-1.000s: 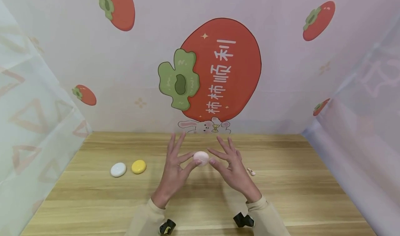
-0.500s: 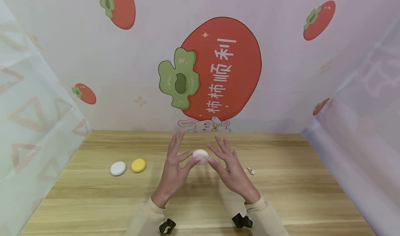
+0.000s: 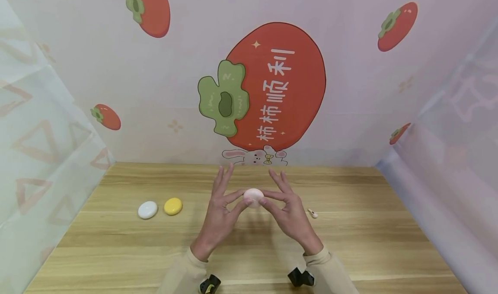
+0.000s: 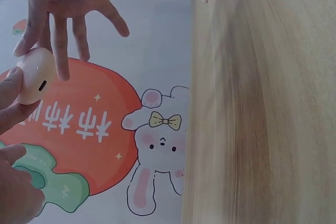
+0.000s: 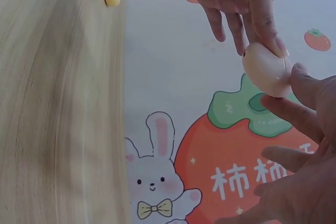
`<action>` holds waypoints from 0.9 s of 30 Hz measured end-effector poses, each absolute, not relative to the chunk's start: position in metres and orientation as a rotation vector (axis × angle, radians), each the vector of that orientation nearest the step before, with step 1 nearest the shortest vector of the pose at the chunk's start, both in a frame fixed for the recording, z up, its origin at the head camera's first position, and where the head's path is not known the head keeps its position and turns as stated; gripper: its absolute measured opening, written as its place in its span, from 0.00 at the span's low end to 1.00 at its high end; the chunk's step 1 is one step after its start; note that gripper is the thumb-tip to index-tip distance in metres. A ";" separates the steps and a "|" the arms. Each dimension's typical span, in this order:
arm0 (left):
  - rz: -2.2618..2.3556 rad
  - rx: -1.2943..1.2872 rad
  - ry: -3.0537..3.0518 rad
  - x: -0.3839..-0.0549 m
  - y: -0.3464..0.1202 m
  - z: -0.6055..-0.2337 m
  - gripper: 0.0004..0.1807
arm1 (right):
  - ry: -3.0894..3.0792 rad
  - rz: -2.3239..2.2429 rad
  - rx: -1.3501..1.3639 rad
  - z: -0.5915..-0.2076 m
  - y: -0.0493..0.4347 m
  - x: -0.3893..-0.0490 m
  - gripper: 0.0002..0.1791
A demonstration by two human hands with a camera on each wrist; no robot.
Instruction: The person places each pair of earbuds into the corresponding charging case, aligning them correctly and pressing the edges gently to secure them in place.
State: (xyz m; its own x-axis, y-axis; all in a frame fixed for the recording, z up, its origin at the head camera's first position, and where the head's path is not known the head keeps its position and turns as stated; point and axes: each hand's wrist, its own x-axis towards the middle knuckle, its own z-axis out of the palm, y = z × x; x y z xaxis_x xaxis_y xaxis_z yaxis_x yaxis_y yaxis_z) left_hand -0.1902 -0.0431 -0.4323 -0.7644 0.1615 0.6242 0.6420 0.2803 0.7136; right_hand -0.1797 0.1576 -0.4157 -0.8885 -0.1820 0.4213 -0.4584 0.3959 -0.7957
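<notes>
A pale pink earbud charging case (image 3: 253,196) is held up above the table, between both hands. My left hand (image 3: 221,212) pinches it by one side with thumb and index finger, the other fingers stretched out. From the opposite side, my right hand (image 3: 289,214) pinches the case with thumb and index finger too. The case's lid seam shows in the right wrist view, and a dark charging slot lies on the case (image 4: 38,72) in the left wrist view. A small pink and white earbud (image 3: 313,213) lies on the table beyond my right hand.
A round white case-like object (image 3: 148,209) and a round yellow one (image 3: 173,206) lie side by side on the wooden table (image 3: 128,250) at the left. Printed fabric walls (image 3: 342,91) close in the back and both sides.
My right index finger has come down onto the case, which it stood apart from earlier. The case and left hand have shifted slightly right.
</notes>
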 end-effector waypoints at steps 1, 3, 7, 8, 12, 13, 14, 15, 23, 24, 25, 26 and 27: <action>-1.487 -0.726 -2.124 -0.190 -0.043 -0.432 0.12 | -2.389 1.495 0.560 -0.415 0.158 -0.180 0.12; -1.473 -0.729 -2.132 -0.190 -0.042 -0.433 0.12 | -2.386 1.499 0.558 -0.415 0.158 -0.179 0.11; -1.408 -0.728 -2.170 -0.190 -0.042 -0.433 0.12 | -2.372 1.496 0.558 -0.415 0.159 -0.179 0.11; -1.390 -0.728 -2.185 -0.190 -0.042 -0.432 0.12 | -2.367 1.491 0.562 -0.415 0.159 -0.180 0.11; -1.311 -0.749 -2.229 -0.190 -0.044 -0.431 0.14 | -2.345 1.483 0.575 -0.415 0.160 -0.180 0.10; -1.292 -0.759 -2.239 -0.191 -0.045 -0.431 0.15 | -2.340 1.481 0.579 -0.415 0.160 -0.180 0.10; -1.275 -0.770 -2.246 -0.191 -0.046 -0.431 0.16 | -2.335 1.479 0.583 -0.415 0.160 -0.180 0.10; -1.254 -0.786 -2.251 -0.192 -0.047 -0.432 0.18 | -2.332 1.477 0.587 -0.415 0.160 -0.180 0.10; -1.132 -0.912 -2.244 -0.196 -0.052 -0.435 0.20 | -2.324 1.435 0.627 -0.415 0.161 -0.180 0.11; -1.131 -0.916 -2.244 -0.196 -0.052 -0.435 0.20 | -2.323 1.432 0.629 -0.415 0.161 -0.180 0.11; -1.129 -0.922 -2.244 -0.196 -0.052 -0.435 0.20 | -2.323 1.429 0.631 -0.415 0.161 -0.180 0.11; -1.129 -0.927 -2.243 -0.196 -0.052 -0.435 0.19 | -2.321 1.427 0.635 -0.415 0.161 -0.180 0.11; -1.129 -0.931 -2.242 -0.196 -0.052 -0.434 0.19 | -2.320 1.426 0.638 -0.415 0.161 -0.180 0.11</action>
State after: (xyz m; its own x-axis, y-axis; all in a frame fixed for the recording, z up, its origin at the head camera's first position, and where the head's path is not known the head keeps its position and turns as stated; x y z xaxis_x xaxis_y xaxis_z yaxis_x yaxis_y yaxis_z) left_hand -0.1960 -0.0523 -0.4342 -0.6650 0.3630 0.6526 0.7405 0.4339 0.5132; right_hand -0.1802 0.1615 -0.4148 -0.8400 -0.1950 0.5063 -0.5398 0.3941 -0.7439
